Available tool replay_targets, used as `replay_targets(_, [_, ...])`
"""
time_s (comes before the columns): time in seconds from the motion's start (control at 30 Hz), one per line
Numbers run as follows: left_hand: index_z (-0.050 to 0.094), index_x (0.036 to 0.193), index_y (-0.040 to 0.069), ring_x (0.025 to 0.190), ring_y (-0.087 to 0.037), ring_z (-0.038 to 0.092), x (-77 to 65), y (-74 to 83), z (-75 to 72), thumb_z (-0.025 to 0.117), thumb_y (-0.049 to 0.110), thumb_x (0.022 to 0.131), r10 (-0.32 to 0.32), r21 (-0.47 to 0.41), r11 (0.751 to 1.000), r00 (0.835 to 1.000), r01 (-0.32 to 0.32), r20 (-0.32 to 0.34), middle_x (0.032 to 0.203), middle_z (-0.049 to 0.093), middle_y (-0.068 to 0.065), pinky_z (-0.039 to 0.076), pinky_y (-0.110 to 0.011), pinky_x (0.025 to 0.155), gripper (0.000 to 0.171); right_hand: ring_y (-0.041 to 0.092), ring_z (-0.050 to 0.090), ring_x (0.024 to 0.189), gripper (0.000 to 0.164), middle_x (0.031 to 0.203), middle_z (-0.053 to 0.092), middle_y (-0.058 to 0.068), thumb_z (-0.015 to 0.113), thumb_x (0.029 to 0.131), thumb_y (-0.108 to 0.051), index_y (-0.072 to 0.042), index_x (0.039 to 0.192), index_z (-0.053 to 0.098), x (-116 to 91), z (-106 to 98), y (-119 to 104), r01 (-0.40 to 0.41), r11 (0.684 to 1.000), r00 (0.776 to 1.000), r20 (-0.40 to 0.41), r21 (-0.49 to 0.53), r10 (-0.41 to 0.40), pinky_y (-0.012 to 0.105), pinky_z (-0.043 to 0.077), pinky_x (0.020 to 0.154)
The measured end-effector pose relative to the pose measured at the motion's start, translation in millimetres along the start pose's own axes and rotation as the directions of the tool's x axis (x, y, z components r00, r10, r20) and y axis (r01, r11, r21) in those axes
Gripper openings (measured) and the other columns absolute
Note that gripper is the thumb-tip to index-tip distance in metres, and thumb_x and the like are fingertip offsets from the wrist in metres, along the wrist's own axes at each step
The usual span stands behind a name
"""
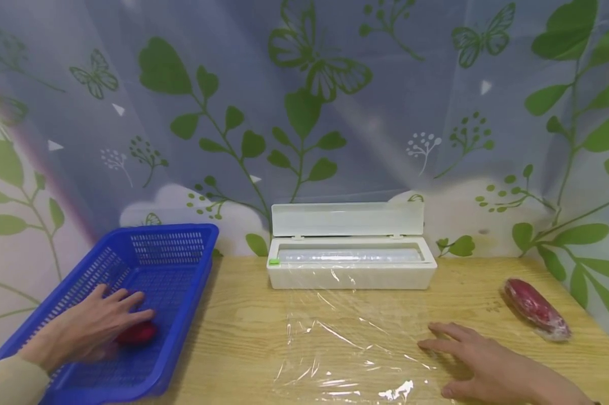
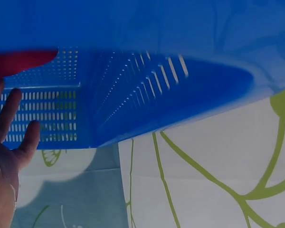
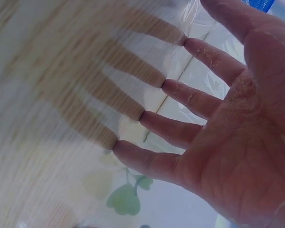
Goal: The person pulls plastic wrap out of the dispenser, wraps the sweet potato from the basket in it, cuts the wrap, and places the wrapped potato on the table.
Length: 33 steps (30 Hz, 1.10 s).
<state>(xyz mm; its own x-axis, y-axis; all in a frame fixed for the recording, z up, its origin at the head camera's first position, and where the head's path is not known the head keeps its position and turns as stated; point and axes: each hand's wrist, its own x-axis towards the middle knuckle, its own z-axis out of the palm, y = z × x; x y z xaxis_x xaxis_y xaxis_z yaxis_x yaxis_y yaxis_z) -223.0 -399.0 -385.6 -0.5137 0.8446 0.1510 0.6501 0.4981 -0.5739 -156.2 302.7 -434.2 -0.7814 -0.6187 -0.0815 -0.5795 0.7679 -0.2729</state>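
My left hand (image 1: 89, 323) reaches down into a blue plastic basket (image 1: 210, 242), its fingers spread over a smooth red object (image 1: 137, 333). Part of that object is hidden beneath the hand. In the left wrist view the red object (image 2: 26, 61) shows just past spread fingertips. My right hand (image 1: 487, 363) rests with fingers spread at the right edge of a sheet of clear plastic wrap (image 1: 345, 337) lying on the table. The right wrist view shows this palm (image 3: 228, 156) with fingertips at the wood-grain surface. The wrap runs out of a white dispenser box (image 1: 350, 278).
The dispenser's lid (image 1: 347, 219) stands raised, and a clear roll (image 1: 350, 256) lies inside. At the right of the wooden table (image 1: 238, 337) is an elongated red item (image 1: 534, 306) wrapped in clear film. A leaf-patterned curtain (image 1: 360, 140) hangs behind.
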Motion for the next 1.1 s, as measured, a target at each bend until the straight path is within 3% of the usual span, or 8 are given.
replay_targets(0.13, [0.066,0.117,0.026,0.082,-0.027,0.063,0.4,3.9,-2.2,0.093,0.04,0.043,-0.05,-0.057,0.997,0.996,0.054,0.079,0.104,0.062,-0.007,0.05,-0.05,0.059,0.08,0.05,0.05,0.132,0.072,0.156,0.046,0.016,0.064,0.089,-0.067,-0.031,0.15,0.049,0,-1,-1,-0.015,1.0,1.0,0.014,0.011,0.015,0.047,0.058,0.091])
replay_targets(0.27, [0.066,0.12,0.025,0.083,-0.028,0.064,-1.1,7.5,-3.3,0.093,0.043,0.047,-0.083,-0.108,0.989,0.982,0.102,0.171,0.107,0.063,-0.008,0.052,-0.052,0.06,0.08,0.05,0.05,0.132,0.073,0.156,0.047,0.016,0.063,0.088,-0.067,-0.03,0.149,0.05,1,-1,0,-0.015,1.0,1.0,0.012,0.003,0.015,0.045,0.058,0.092])
replay_targets(0.43, [0.067,0.122,0.024,0.083,-0.03,0.064,-2.7,8.8,-5.9,0.091,0.052,0.049,-0.091,-0.097,0.989,0.978,0.111,0.19,0.107,0.063,-0.011,0.054,-0.052,0.059,0.082,0.049,0.051,0.131,0.073,0.155,0.048,0.015,0.063,0.088,-0.068,-0.03,0.149,0.051,1,0,1,-0.008,1.0,1.0,0.003,-0.012,0.008,0.043,0.058,0.092])
replay_targets(0.63, [0.069,0.119,0.025,0.077,-0.025,0.06,7.2,-0.1,-19.9,0.087,0.05,0.044,-0.144,-0.051,0.987,0.983,0.151,0.109,0.097,0.058,-0.006,0.049,-0.049,0.058,0.081,0.05,0.051,0.131,0.073,0.155,0.048,0.016,0.063,0.088,-0.067,-0.029,0.15,0.05,1,0,0,-0.004,1.0,1.0,0.0,0.001,0.004,0.043,0.058,0.091])
replay_targets(0.83, [0.063,0.11,0.029,0.067,-0.025,0.052,21.1,-14.3,-33.2,0.084,0.054,0.044,-0.14,0.05,0.989,0.99,0.141,-0.023,0.085,0.052,-0.005,0.042,-0.048,0.052,0.073,0.05,0.051,0.13,0.072,0.154,0.048,0.017,0.065,0.089,-0.065,-0.029,0.15,0.05,0,0,0,0.012,1.0,1.0,-0.011,-0.003,-0.012,0.045,0.058,0.09])
replay_targets(1.1, [0.064,0.111,0.025,0.062,-0.026,0.051,41.0,-22.2,-52.6,0.076,0.058,0.051,-0.156,0.085,0.982,0.978,0.168,-0.135,0.084,0.051,-0.009,0.045,-0.049,0.053,0.07,0.048,0.051,0.131,0.07,0.155,0.046,0.015,0.064,0.09,-0.065,-0.033,0.15,0.049,0,0,-1,-0.002,1.0,1.0,-0.008,-0.001,0.002,0.045,0.058,0.091])
